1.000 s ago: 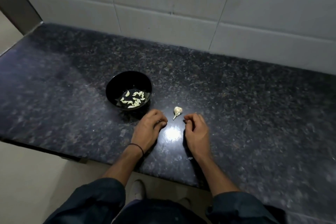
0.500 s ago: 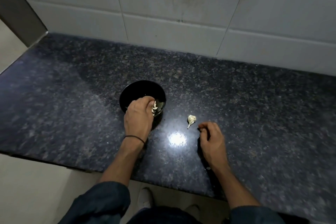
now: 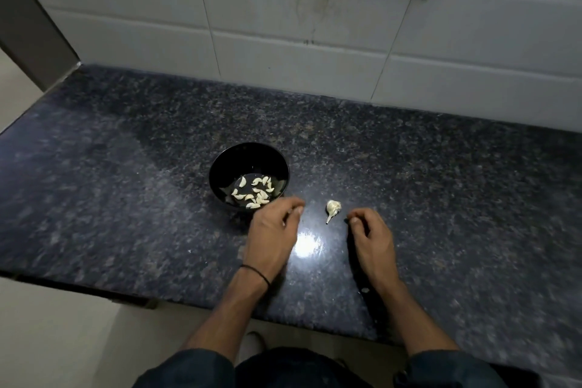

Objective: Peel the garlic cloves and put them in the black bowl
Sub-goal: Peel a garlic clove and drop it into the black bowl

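garlic remnant (image 3: 332, 208) on counter (image 3: 126, 198), frame centre, between both hands | stem end toward lower left, long axis near-vertical in frame | right hand (image 3: 368, 238) nearer, loosely curled, grasp unclear | left hand (image 3: 272, 230) slack, empty-looking, just beside black bowl (image 3: 220, 167) holding peeled cloves (image 3: 255, 192)

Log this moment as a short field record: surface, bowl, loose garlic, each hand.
surface: dark speckled stone counter against a white tiled wall
bowl: black bowl, upright, holding many peeled cloves
loose garlic: one small garlic piece with a stem, on the counter right of the bowl, between the hands, touched by neither
left hand: beside the bowl, fingers loosely curled, nothing visible in it
right hand: fingertips pinched together; contents too small to tell
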A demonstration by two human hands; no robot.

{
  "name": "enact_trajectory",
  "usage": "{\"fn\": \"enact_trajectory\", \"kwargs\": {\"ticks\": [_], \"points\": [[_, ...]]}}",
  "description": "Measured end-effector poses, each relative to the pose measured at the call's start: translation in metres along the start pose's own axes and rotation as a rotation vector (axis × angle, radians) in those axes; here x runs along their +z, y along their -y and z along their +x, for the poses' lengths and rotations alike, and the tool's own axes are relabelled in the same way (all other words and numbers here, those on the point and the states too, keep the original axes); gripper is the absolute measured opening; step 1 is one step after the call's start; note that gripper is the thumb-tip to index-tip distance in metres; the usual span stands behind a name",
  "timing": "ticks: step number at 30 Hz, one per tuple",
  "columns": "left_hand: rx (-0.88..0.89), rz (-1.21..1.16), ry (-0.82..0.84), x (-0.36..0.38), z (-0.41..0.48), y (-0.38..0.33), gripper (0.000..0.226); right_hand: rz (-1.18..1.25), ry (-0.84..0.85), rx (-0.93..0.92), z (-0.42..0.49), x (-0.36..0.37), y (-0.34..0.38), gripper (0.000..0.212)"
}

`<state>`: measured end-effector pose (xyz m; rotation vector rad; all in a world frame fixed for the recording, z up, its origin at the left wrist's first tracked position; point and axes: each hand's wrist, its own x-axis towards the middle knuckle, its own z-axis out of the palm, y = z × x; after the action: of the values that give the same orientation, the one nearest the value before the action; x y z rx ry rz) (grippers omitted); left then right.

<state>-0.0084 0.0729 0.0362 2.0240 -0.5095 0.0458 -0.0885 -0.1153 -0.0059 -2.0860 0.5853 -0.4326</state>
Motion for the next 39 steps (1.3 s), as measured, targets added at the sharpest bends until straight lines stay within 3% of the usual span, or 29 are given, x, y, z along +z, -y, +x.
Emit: {"fn": "enact_trajectory", "kwargs": {"ticks": [4,11,15,20,27,32,39], "points": [[-0.014,0.114,0.231,0.023,-0.011,0.017,0.019,0.028,-0.028,0.051,0.002,0.001,0.007,0.012],[0.018,0.213,0.200,0.028,-0.013,0.022,0.022,-0.170,0.096,0.008,0.016,0.018,0.023,0.044],[0.011,0.196,0.207,0.026,-0.018,0.026,0.026,-0.293,0.108,-0.046,0.017,0.025,0.026,0.031],[-0.013,0.085,0.176,0.026,-0.019,0.023,0.022,0.061,0.086,-0.033,0.008,0.018,0.031,0.026],[-0.355,-0.388,0.110,0.032,-0.008,-0.009,0.018,0.550,0.071,0.165,-0.017,0.004,0.045,0.021],[-0.355,-0.555,0.137,0.037,-0.005,-0.027,0.021,0.700,0.066,0.178,-0.027,-0.003,0.054,0.020],[-0.311,-0.565,0.115,0.037,-0.006,-0.033,0.026,0.742,0.086,0.215,-0.026,-0.014,0.055,0.021]]}}
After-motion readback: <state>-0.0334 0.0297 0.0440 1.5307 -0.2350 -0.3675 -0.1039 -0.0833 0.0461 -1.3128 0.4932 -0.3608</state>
